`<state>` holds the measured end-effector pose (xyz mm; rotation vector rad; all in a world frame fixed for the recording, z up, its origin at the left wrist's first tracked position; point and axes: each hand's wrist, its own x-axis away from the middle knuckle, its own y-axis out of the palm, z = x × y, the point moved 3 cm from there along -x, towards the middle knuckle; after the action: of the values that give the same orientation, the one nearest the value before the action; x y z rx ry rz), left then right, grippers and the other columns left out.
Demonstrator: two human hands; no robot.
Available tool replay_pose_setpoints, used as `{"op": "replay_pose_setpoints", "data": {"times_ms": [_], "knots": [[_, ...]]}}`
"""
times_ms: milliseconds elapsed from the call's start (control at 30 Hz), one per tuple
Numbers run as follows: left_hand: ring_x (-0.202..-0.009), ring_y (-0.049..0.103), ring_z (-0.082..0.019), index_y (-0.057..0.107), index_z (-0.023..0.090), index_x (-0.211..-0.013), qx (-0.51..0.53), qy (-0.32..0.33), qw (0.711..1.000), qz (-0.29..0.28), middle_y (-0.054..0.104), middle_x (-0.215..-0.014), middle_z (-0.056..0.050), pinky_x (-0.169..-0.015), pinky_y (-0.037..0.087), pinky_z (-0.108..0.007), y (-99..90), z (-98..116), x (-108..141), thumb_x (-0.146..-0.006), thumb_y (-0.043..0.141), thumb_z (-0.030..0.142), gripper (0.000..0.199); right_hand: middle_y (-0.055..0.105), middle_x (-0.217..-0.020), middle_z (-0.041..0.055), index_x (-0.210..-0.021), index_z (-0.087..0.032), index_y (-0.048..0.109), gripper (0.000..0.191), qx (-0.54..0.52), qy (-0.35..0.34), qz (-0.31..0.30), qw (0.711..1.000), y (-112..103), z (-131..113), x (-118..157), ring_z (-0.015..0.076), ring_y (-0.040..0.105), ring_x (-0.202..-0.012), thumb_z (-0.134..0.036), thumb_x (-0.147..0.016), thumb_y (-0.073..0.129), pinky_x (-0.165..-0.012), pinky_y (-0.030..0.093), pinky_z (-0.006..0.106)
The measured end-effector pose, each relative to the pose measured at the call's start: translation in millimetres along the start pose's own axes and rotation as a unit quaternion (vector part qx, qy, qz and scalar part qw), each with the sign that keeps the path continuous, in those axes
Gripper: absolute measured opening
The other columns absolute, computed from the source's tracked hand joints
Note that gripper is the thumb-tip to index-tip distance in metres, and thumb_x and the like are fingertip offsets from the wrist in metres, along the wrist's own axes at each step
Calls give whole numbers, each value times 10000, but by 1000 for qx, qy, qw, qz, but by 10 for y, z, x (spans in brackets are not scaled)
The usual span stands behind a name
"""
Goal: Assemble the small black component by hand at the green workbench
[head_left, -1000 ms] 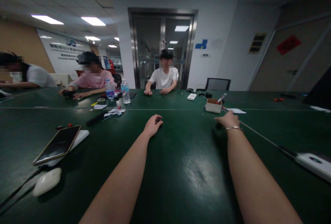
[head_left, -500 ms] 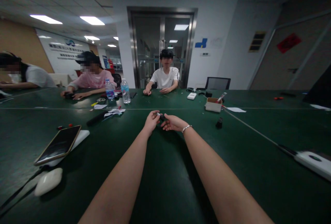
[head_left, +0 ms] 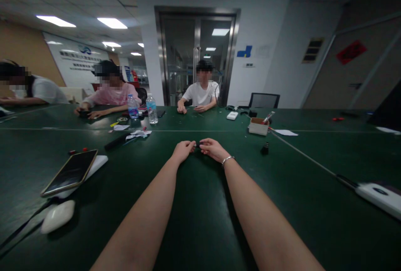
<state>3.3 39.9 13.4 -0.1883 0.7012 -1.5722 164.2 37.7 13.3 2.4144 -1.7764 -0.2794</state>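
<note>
Both my hands meet over the middle of the green table, pinching one small dark object between them. Its kind is too small to make out; a light, shiny bit shows towards its left end. The fingers of my left hand are closed on the left end. My right hand, with a silver bracelet at the wrist, has thumb and fingertips closed on the right end. A small black piece stands on the table to the right of my hands.
To the left lie a phone on a white item and a white rounded case. Two water bottles, crumpled paper and a small box stand farther back. A white device lies right. Several people sit across the table.
My hands have turned the small object from slanted to about level between them. My left hand has lowered slightly, and the right fingers have closed into a pinch.
</note>
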Motion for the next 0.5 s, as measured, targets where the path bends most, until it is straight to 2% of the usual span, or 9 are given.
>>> {"op": "replay_pose_setpoints", "data": {"times_ms": [167, 367, 500], "knots": [[-535, 536, -146, 606, 162, -625, -39, -25, 999, -2, 592, -554, -25, -575, 363, -263, -8, 41, 25, -807, 316, 612, 565, 579, -656, -23, -887, -153, 552, 288, -24, 2, -48, 999, -11, -13, 23, 86, 616, -551, -3, -672, 672, -492, 478, 165], [-495, 493, -144, 560, 170, -569, -60, -47, 997, -7, 558, -521, -16, -528, 317, -258, -39, 87, 62, -790, 290, 660, 602, 610, -682, 4, -911, -136, 574, 313, -43, 19, -50, 998, -13, -35, 36, 106, 645, -599, 28, -661, 666, -589, 539, 207], [-458, 468, -143, 549, 179, -540, -54, -55, 997, -6, 543, -504, -15, -503, 297, -265, -33, 55, 38, -772, 314, 679, 599, 650, -775, 45, -917, -127, 597, 210, -62, 33, -46, 996, -24, -49, 35, 106, 649, -604, -19, -738, 624, -606, 562, 228]]}}
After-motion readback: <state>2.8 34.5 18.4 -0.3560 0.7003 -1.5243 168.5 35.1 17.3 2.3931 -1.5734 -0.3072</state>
